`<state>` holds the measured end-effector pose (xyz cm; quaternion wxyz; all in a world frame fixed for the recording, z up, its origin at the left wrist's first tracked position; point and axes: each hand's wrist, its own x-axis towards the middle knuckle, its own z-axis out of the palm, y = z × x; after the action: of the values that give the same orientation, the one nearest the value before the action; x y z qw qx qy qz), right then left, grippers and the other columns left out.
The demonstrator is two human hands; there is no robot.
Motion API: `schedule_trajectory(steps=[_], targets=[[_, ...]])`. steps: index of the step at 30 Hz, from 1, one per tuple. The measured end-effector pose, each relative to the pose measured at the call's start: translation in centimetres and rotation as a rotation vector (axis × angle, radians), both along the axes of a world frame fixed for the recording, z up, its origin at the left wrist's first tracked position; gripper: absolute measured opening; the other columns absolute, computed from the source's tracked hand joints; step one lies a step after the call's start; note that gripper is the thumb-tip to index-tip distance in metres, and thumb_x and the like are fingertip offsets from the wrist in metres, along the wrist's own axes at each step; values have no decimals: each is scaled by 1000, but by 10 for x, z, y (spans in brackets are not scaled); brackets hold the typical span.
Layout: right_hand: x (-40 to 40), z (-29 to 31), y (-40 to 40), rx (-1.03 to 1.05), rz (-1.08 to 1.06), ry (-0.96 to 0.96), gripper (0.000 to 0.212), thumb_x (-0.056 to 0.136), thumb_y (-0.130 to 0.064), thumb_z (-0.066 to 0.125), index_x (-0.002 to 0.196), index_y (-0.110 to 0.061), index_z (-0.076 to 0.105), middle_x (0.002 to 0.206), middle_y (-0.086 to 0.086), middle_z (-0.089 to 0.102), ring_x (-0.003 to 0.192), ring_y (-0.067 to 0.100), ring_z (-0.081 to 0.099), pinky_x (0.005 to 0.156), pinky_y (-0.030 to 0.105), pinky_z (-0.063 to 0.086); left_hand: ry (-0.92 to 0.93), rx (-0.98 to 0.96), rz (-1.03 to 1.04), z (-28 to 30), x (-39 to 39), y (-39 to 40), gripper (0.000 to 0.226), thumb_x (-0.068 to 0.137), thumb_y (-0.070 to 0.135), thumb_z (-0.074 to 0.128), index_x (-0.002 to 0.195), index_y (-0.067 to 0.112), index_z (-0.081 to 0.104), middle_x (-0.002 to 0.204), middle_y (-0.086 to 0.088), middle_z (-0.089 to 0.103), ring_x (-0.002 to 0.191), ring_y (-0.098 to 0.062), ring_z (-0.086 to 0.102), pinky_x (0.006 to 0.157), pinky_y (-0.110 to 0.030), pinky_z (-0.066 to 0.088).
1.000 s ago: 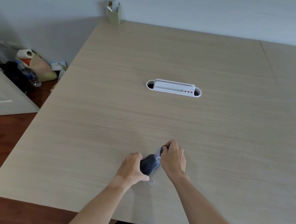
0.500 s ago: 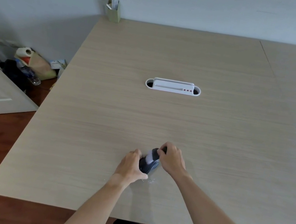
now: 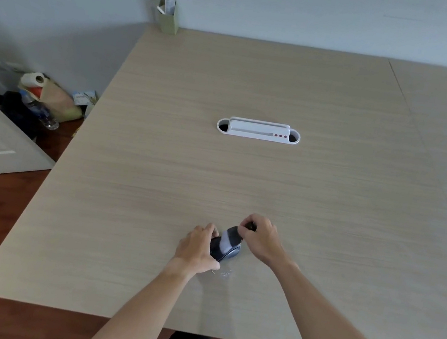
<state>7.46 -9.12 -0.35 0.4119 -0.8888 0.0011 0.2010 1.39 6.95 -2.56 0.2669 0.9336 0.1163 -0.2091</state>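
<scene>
A small dark grey and light grey bundle, which looks like rolled socks, lies on the light wood table near its front edge. My left hand grips the bundle's near left end. My right hand pinches its far end, fingers curled over a dark tip. A scrap of clear plastic lies on the table just in front of the bundle.
A white cable port is set into the table's middle. A green pen holder stands at the far left corner by the wall. Bags, a paper roll and a bottle lie on the floor to the left.
My right hand has drawn the bundle's far end back, and more light grey fabric shows between my hands. My left hand has stayed on the near end.
</scene>
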Motion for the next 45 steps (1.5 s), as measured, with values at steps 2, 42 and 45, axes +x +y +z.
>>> schedule_trajectory(steps=[2, 42, 45], targets=[[-2, -6, 0, -124, -20, -36, 6, 85, -14, 55, 85, -14, 61, 85, 1, 65, 80, 24, 59, 58, 28, 41, 12, -13, 1, -1, 1, -1, 66, 53, 23, 84, 108, 29, 48, 105, 3, 50, 94, -23, 56, 72, -30, 46], [-8, -3, -12, 37, -133, -43, 6, 79, -10, 64, 75, -11, 68, 75, 0, 69, 74, 17, 62, 61, 25, 46, 63, -32, -45, 6, 8, 2, 65, 56, 15, 85, 109, 28, 49, 109, 1, 48, 94, -24, 58, 77, -34, 53], [-14, -6, -10, 39, 0, 26, 5, 76, -10, 65, 75, -13, 70, 75, 0, 70, 73, 13, 63, 62, 26, 47, 85, -10, -78, 6, 11, 1, 64, 60, 12, 86, 110, 28, 49, 112, 0, 49, 93, -25, 58, 75, -34, 51]])
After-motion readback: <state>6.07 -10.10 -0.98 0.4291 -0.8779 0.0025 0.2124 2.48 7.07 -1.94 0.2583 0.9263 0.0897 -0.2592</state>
